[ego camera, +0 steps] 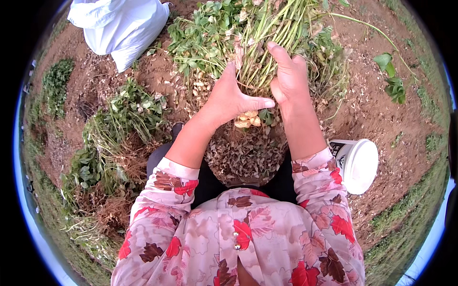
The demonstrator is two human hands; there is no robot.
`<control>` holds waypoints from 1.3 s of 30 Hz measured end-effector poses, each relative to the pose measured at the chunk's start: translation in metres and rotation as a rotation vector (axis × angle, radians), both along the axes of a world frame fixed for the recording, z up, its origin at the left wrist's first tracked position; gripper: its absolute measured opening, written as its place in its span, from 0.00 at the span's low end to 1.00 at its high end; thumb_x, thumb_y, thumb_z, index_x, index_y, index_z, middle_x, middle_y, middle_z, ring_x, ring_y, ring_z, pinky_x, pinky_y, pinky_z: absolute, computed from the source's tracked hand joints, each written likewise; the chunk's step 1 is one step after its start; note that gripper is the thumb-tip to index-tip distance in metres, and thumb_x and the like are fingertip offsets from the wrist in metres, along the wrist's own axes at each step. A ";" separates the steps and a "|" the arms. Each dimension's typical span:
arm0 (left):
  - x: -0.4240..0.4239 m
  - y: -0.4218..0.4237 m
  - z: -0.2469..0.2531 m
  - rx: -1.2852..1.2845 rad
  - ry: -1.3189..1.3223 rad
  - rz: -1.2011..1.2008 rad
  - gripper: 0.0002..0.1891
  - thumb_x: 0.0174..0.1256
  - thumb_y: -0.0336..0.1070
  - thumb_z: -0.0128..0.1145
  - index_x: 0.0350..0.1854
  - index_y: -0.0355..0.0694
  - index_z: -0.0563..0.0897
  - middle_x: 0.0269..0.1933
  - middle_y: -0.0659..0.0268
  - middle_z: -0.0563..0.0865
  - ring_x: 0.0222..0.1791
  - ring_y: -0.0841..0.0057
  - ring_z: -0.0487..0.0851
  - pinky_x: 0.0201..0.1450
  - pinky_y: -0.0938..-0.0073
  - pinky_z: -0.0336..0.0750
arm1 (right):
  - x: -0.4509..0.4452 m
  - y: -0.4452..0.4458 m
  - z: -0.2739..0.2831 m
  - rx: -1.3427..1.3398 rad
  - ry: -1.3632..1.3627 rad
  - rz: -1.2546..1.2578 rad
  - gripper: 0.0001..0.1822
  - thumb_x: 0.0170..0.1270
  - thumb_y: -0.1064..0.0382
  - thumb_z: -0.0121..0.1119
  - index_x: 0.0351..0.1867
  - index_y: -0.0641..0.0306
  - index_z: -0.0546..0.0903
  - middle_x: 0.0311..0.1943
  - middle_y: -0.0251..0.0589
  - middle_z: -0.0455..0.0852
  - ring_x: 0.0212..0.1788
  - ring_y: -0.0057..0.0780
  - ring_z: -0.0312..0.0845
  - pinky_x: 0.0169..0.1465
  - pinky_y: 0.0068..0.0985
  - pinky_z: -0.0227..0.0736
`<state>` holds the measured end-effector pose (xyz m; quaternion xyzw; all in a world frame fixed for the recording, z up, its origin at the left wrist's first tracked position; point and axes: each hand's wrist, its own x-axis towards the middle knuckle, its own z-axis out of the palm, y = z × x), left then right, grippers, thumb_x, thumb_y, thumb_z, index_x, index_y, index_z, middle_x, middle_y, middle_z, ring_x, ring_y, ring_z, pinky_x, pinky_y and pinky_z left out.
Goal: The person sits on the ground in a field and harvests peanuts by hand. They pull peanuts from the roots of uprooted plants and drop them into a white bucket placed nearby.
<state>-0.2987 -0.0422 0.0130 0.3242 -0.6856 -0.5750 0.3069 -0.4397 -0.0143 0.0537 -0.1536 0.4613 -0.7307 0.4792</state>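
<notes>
A bundle of green peanut plant stems [264, 46] with leaves spreads out ahead of me at the top. My right hand [290, 77] grips the stems from the right, its thumb pointing up along them. My left hand [232, 96] is against the lower left of the bundle, fingers behind the stems and thumb stretched towards my right wrist; whether it grips them cannot be told. Just below my left thumb hang several pale peanut pods [248, 119]. More peanuts [200, 87] show to the left of my left hand, among stems and roots.
Peanut plants with bared roots [132, 157] lie heaped at the left. A white woven sack [125, 28] stands at the upper left. On the right, a white plastic bucket [360, 166] lies tilted beside my forearm. Dry leaves [243, 153] cover the soil between my legs.
</notes>
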 end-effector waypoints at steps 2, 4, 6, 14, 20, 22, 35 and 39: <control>0.001 -0.004 -0.001 0.126 0.007 0.057 0.55 0.33 0.43 0.84 0.65 0.31 0.63 0.55 0.54 0.81 0.56 0.68 0.80 0.62 0.69 0.73 | 0.003 0.002 -0.003 -0.105 -0.023 0.170 0.24 0.61 0.64 0.67 0.54 0.77 0.72 0.47 0.50 0.81 0.47 0.38 0.81 0.51 0.39 0.81; 0.004 -0.006 0.006 0.259 0.242 0.028 0.43 0.45 0.35 0.79 0.63 0.32 0.67 0.53 0.58 0.83 0.51 0.71 0.82 0.56 0.72 0.77 | 0.006 0.003 0.003 -0.133 0.061 0.271 0.24 0.63 0.63 0.66 0.55 0.74 0.72 0.49 0.49 0.81 0.52 0.37 0.79 0.56 0.35 0.77; 0.008 -0.012 0.016 0.497 0.324 0.080 0.32 0.53 0.28 0.72 0.61 0.32 0.71 0.50 0.59 0.84 0.47 0.73 0.84 0.53 0.72 0.79 | 0.000 0.001 0.003 -0.088 0.145 0.361 0.28 0.65 0.62 0.64 0.60 0.75 0.69 0.57 0.49 0.76 0.60 0.36 0.73 0.60 0.34 0.72; 0.012 -0.023 0.021 0.519 0.507 0.410 0.21 0.58 0.25 0.66 0.53 0.33 0.76 0.44 0.60 0.86 0.40 0.73 0.86 0.44 0.71 0.83 | 0.009 0.031 0.001 -0.060 0.977 0.352 0.15 0.62 0.64 0.63 0.49 0.66 0.81 0.43 0.44 0.84 0.45 0.30 0.82 0.49 0.30 0.76; 0.007 -0.034 -0.009 0.269 0.542 0.443 0.26 0.55 0.28 0.69 0.55 0.31 0.72 0.46 0.58 0.84 0.42 0.74 0.84 0.45 0.74 0.80 | 0.032 0.038 -0.013 -0.018 1.493 0.432 0.24 0.55 0.59 0.66 0.54 0.60 0.77 0.45 0.46 0.81 0.47 0.46 0.79 0.51 0.39 0.74; 0.008 -0.033 -0.015 0.222 0.417 0.488 0.31 0.53 0.33 0.72 0.55 0.28 0.69 0.46 0.55 0.84 0.42 0.73 0.84 0.46 0.73 0.79 | 0.033 0.037 -0.014 0.054 1.337 0.514 0.24 0.55 0.59 0.66 0.54 0.59 0.77 0.45 0.47 0.81 0.47 0.46 0.79 0.51 0.39 0.74; 0.001 -0.015 0.001 -0.032 -0.039 0.607 0.39 0.47 0.42 0.75 0.56 0.26 0.68 0.44 0.49 0.86 0.44 0.62 0.86 0.51 0.68 0.78 | 0.038 0.031 -0.025 0.106 1.544 0.377 0.15 0.52 0.62 0.64 0.39 0.65 0.76 0.40 0.51 0.80 0.39 0.51 0.80 0.43 0.42 0.77; 0.003 -0.021 -0.014 -0.063 0.026 0.559 0.40 0.47 0.41 0.75 0.58 0.26 0.67 0.45 0.49 0.86 0.45 0.62 0.86 0.52 0.68 0.78 | 0.038 0.032 -0.017 0.106 1.577 0.379 0.13 0.53 0.60 0.61 0.37 0.65 0.78 0.37 0.50 0.81 0.38 0.51 0.81 0.42 0.43 0.77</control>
